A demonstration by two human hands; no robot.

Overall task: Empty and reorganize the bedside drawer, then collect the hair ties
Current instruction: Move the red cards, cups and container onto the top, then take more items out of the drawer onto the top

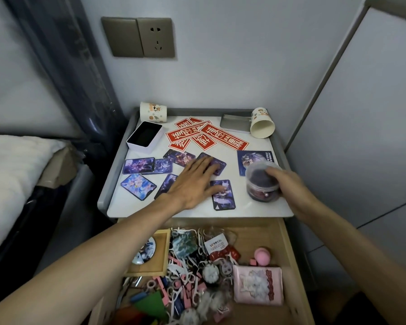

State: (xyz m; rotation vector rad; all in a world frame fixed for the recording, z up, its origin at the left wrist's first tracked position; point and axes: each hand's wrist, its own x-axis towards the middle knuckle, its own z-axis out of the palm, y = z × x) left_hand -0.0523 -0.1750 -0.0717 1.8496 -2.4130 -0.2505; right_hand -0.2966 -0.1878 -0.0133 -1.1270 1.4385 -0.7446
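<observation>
Nightstand (136,207): L hand (192,181) flat on cards (222,198)

Wall socket (155,37), bed (12,174), dim light.

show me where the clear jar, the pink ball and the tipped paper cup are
clear jar (258,184): head view, on its front wall
pink ball (263,255): head view, middle of the ball, in the drawer
tipped paper cup (262,129): head view, inside its open mouth
</observation>
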